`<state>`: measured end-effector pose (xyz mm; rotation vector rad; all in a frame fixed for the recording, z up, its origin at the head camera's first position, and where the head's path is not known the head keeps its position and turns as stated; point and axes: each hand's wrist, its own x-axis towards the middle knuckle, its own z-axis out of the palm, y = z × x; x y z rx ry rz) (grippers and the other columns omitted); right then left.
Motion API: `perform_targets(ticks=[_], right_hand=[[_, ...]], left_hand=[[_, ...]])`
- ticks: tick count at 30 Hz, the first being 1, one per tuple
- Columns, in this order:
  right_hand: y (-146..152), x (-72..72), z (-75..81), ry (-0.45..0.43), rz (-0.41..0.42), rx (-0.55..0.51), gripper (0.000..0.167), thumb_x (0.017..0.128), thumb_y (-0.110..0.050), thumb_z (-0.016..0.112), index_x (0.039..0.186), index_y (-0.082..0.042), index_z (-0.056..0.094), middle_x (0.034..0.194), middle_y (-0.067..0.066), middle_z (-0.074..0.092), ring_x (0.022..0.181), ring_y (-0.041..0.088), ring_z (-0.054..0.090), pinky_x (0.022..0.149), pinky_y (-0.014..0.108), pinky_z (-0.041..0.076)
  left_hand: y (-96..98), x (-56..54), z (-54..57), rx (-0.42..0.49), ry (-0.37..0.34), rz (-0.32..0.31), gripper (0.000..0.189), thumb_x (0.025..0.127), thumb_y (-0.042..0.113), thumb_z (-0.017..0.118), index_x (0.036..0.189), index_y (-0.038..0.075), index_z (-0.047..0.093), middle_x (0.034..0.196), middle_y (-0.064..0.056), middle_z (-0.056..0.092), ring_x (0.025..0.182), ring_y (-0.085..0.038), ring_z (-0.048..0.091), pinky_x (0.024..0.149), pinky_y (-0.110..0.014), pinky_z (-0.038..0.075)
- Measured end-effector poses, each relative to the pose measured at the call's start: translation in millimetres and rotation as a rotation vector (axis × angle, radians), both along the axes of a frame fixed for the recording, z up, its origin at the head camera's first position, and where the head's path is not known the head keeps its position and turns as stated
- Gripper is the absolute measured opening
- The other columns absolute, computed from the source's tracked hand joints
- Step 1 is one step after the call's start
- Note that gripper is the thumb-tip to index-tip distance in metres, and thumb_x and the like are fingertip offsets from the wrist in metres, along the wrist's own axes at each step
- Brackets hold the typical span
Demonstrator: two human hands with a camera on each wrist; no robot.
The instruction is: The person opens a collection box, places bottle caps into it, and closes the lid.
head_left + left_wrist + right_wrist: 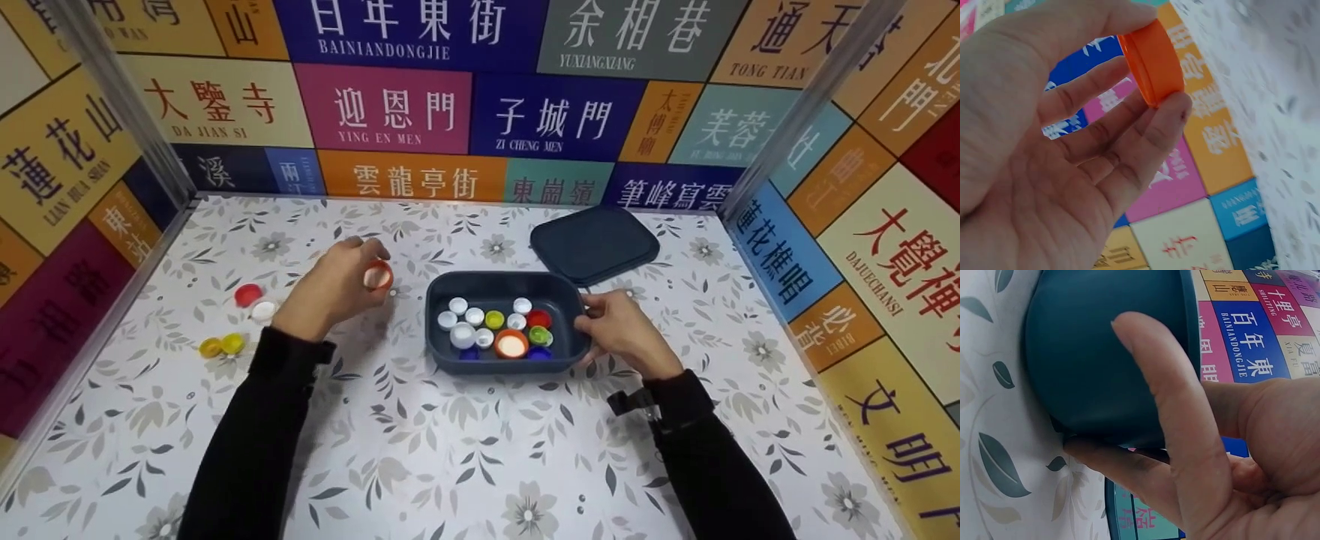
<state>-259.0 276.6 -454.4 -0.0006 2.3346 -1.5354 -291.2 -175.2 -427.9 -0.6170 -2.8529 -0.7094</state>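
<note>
My left hand [330,285] pinches an orange bottle cap [379,276] between thumb and fingertips, raised over the table left of a dark blue box. In the left wrist view the cap [1158,63] stands on edge, its ribless side outward. With my right hand [626,330] I grip the right end of the box [480,366]. Seen from the right wrist, one finger lies along the outer wall of the box [1095,354] and others reach under it. Inside are several white caps [463,335], a larger orange cap [512,344], and red, yellow, green and blue ones.
Behind the box, to the right, lies a dark lid [596,244]. Left of my left arm are a red cap [248,295], a white cap [264,312] and two yellow caps [233,343]. Printed panels [382,112] enclose the flower-patterned table [420,465] at the back and sides.
</note>
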Motion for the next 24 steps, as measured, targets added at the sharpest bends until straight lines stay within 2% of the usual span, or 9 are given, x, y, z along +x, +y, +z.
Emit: perform_targets(ticks=[4, 8, 15, 21, 24], right_hand=[[-0.2, 0.4, -0.5, 0.005, 0.0, 0.011, 0.059, 0.109, 0.003, 0.059, 0.168, 0.005, 0.056, 0.139, 0.04, 0.076, 0.064, 0.018, 0.081, 0.061, 0.035, 0.071], [0.2, 1.7, -0.2, 0.003, 0.0, 0.01, 0.059, 0.109, 0.003, 0.059, 0.168, 0.004, 0.057, 0.137, 0.04, 0.077, 0.065, 0.019, 0.081, 0.061, 0.036, 0.071], [0.2, 0.9, 0.4, 0.007, 0.002, 0.005, 0.057, 0.11, 0.003, 0.059, 0.167, 0.006, 0.058, 0.132, 0.041, 0.078, 0.067, 0.022, 0.082, 0.062, 0.037, 0.071], [0.0, 0.8, -1.8, 0.019, 0.009, -0.003, 0.058, 0.108, 0.002, 0.06, 0.166, 0.006, 0.059, 0.136, 0.038, 0.078, 0.069, 0.022, 0.084, 0.06, 0.035, 0.071], [1.2, 1.5, -0.9, 0.017, 0.005, -0.012, 0.056, 0.108, 0.002, 0.06, 0.164, 0.006, 0.06, 0.137, 0.039, 0.077, 0.073, 0.026, 0.085, 0.06, 0.036, 0.071]], left_hand=[[15.3, 7.4, 4.8, 0.018, 0.08, -0.062, 0.043, 0.088, 0.003, 0.09, 0.128, -0.001, 0.075, 0.121, -0.026, 0.075, 0.11, -0.044, 0.073, 0.099, -0.057, 0.067], [29.7, 13.1, 7.4, 0.011, 0.12, -0.101, 0.043, 0.087, 0.004, 0.09, 0.128, 0.0, 0.076, 0.121, -0.025, 0.073, 0.114, -0.044, 0.072, 0.102, -0.056, 0.067], [53.2, 18.9, 8.1, -0.013, 0.1, -0.139, 0.042, 0.088, 0.005, 0.093, 0.128, 0.005, 0.078, 0.121, -0.019, 0.07, 0.114, -0.039, 0.072, 0.103, -0.052, 0.068], [71.2, 22.7, 2.8, -0.02, 0.123, -0.184, 0.037, 0.089, 0.004, 0.093, 0.123, 0.006, 0.078, 0.117, -0.019, 0.071, 0.108, -0.037, 0.073, 0.094, -0.05, 0.069], [81.8, 23.8, -2.0, -0.038, 0.106, -0.193, 0.042, 0.089, 0.006, 0.095, 0.127, 0.006, 0.078, 0.12, -0.018, 0.072, 0.11, -0.037, 0.075, 0.095, -0.05, 0.07]])
